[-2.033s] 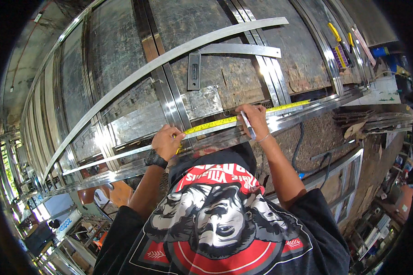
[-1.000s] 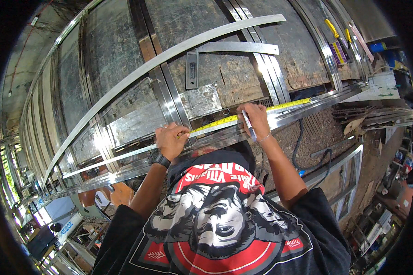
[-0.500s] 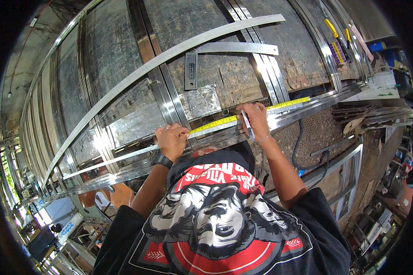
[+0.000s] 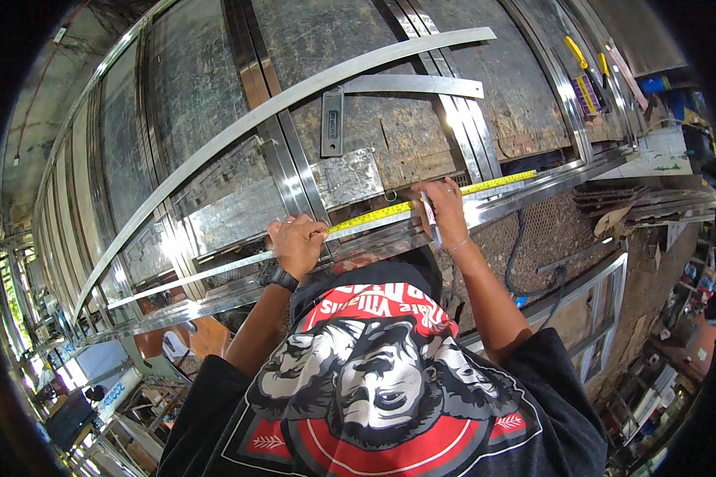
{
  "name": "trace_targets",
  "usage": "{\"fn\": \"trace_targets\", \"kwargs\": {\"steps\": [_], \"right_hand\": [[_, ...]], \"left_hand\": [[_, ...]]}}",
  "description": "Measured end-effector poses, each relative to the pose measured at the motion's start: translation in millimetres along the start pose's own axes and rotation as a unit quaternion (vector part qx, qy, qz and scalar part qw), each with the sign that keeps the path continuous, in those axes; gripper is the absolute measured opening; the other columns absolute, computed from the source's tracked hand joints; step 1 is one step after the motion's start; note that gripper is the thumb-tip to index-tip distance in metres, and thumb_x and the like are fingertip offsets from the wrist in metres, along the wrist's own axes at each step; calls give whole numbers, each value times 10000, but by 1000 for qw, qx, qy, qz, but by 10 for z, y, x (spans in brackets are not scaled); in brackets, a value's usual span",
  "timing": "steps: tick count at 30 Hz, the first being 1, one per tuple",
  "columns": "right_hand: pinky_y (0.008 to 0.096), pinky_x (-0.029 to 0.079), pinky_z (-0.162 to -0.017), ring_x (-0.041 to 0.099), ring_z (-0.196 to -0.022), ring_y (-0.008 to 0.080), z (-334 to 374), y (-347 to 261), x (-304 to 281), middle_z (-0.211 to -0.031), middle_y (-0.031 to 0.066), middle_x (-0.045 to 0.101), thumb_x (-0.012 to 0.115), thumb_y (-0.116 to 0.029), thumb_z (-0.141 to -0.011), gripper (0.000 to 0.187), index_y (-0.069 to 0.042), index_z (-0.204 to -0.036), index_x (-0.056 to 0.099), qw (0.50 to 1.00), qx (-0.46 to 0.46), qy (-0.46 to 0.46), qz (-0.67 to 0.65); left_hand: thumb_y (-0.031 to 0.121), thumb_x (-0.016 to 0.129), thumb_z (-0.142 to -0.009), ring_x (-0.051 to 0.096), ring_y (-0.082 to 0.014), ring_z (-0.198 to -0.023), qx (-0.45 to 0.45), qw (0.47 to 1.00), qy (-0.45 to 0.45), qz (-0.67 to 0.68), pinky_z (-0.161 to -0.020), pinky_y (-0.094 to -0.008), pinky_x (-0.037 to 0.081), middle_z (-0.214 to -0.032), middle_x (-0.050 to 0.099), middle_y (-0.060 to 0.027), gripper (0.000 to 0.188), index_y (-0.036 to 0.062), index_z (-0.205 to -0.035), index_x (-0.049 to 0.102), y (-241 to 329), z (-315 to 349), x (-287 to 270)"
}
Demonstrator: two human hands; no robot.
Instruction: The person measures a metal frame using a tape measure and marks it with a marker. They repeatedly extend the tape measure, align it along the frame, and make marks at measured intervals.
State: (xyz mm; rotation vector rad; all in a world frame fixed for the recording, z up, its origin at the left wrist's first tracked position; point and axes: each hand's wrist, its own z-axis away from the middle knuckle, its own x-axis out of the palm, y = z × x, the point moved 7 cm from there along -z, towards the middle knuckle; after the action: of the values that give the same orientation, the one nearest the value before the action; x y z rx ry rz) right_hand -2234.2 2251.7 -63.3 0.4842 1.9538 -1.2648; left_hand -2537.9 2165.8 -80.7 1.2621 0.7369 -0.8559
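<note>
Nearest, the person's black T-shirt (image 4: 561, 413) carries a large red, black and white print, topped by a red band of lettering (image 4: 382, 306) that stands upside down in this view. Beyond it, the left hand (image 4: 296, 245), with a dark watch (image 4: 281, 277) at its wrist, has its thumb and fingers closed on the left end of a yellow measuring tape (image 4: 374, 215); the tape's graduations are too small to read. The right hand (image 4: 444, 211), a thin bracelet (image 4: 459, 242) at its wrist, has its fingers curled around a white pen (image 4: 431, 219); any print on the pen is not legible. This hand lies over the tape, and whether its fingertips press on it cannot be told. The tape runs straight out to the right past this hand, along a shiny metal rail (image 4: 525, 195) at the bench's near edge. Farther in, a square with a dark stock (image 4: 332, 123) bearing a small marking lies just beside a long pale metal strip (image 4: 282, 98), across paired metal bars. At far right, a purple-and-yellow printed box (image 4: 586, 95) lies near a yellow-handled tool (image 4: 576, 53).
</note>
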Motion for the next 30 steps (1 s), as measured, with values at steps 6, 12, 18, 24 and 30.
{"fn": "trace_targets", "kwargs": {"steps": [6, 12, 18, 24, 30], "right_hand": [[446, 531, -868, 697, -930, 349, 256, -55, -26, -973, 163, 718, 715, -145, -959, 197, -56, -1132, 684, 967, 149, 23, -204], [419, 561, -738, 703, -825, 368, 484, -296, 123, -917, 171, 697, 750, -117, -881, 201, -49, -1051, 668, 968, 120, 0, -222], [456, 536, -690, 668, -782, 401, 434, -439, 111, -870, 183, 655, 761, -65, -876, 164, -48, -991, 646, 983, 41, 33, -176], [458, 510, -641, 644, -727, 394, 425, -475, 123, -814, 176, 626, 789, -41, -859, 182, -43, -935, 624, 985, 1, 75, -156], [453, 504, -627, 635, -708, 387, 411, -468, 172, -781, 162, 618, 798, -37, -856, 185, -40, -902, 620, 986, 0, 67, -151]], "left_hand": [[261, 791, -857, 608, -210, -911, 0, 1000, 11, 7, -956, -463, 310, -809, 685, 27, 75, 204, -877, 836, 10, -1, -3], [271, 793, -850, 607, -206, -921, -6, 1000, 8, 18, -969, -467, 300, -825, 694, 46, 58, 231, -868, 832, -7, 2, -2], [272, 793, -849, 596, -202, -948, -10, 1000, -6, 14, -977, -474, 290, -836, 696, 55, 48, 248, -867, 829, -31, -3, 36], [269, 787, -851, 596, -204, -960, -9, 1000, -12, 10, -980, -477, 288, -834, 693, 49, 54, 242, -869, 830, -20, -4, 19], [260, 778, -866, 583, -191, -899, -1, 1000, -9, 6, -954, -454, 292, -810, 669, 37, 77, 220, -900, 834, -3, -8, 15]]}}
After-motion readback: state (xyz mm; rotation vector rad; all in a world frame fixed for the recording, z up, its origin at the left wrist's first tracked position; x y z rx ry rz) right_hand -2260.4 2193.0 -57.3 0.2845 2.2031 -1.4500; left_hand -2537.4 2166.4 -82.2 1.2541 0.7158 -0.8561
